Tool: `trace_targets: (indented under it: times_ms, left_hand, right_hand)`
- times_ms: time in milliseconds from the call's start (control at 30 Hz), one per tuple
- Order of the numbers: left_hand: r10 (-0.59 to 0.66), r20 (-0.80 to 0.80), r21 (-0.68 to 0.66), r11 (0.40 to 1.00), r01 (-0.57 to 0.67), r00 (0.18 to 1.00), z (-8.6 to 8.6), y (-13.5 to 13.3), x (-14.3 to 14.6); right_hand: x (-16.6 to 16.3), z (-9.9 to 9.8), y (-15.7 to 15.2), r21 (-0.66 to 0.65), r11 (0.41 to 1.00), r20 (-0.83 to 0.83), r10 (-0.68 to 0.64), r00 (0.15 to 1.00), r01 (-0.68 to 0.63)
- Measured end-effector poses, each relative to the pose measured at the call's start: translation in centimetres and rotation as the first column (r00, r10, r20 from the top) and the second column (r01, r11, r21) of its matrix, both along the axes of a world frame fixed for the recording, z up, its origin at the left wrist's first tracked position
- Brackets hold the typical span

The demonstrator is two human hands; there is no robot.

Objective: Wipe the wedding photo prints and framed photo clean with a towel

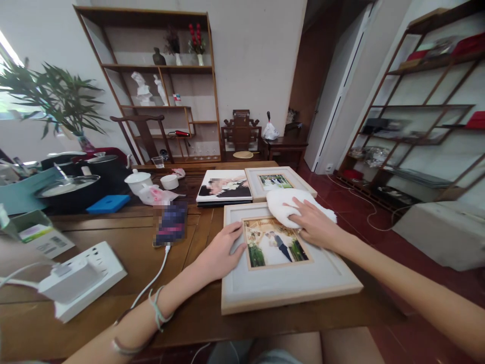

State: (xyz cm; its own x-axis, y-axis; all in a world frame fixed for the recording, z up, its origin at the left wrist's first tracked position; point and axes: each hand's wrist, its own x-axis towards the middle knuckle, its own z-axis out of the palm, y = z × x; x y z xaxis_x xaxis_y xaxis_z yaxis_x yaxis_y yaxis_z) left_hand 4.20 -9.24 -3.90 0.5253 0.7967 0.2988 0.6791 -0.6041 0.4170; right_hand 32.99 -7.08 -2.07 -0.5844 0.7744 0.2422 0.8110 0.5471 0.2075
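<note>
A picture frame (291,290) with a light wood edge, a wide white mat and a photo of a couple lies flat on the wooden table. On its left side rests my left hand (224,251), fingers stretched over the mat and reaching the inner photo border. My right hand (312,222) presses a white cloth (282,202) onto the frame's far right part, its fingers spread over the cloth. Behind it lies a second picture frame (299,183), partly covered by the cloth. A photo album (223,188) with a couple on its cover sits to the left of that one.
To the left are a phone (170,225) on a charging cable, a white power strip (81,280), an opened box (41,235), a blue sponge-like block (108,203), a white teapot (137,181) and a black pan (68,189). The table's right edge runs beside the frames.
</note>
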Motion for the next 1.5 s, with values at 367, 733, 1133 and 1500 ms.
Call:
trace_targets:
  times_ms: [367, 733, 1133, 1500]
  left_hand:
    - [0.053, 0.02, -0.031, 0.998, -0.052, 0.998, 0.3, -0.1, 0.5]
    - [0.035, -0.007, -0.055, 0.998, -0.036, 0.999, 0.2, -0.3, 0.6]
    - [0.077, -0.004, -0.032, 0.996, -0.077, 0.997, -0.3, -0.7, 0.7]
    - [0.106, 0.029, -0.015, 0.994, -0.106, 0.994, -0.5, -0.8, 1.0]
  right_hand:
    - [-1.6, 0.3, -3.1, -0.086, 0.995, 0.014, -0.058, 0.998, 0.059]
    - [-3.2, 1.2, -12.8, -0.247, 0.969, -0.089, -0.034, 0.995, 0.011]
    - [-2.6, 0.3, 0.3, 0.009, 0.998, -0.096, -0.057, 0.994, 0.058]
    - [-4.0, 2.3, -9.7, -0.327, 0.945, -0.073, -0.048, 0.996, 0.022]
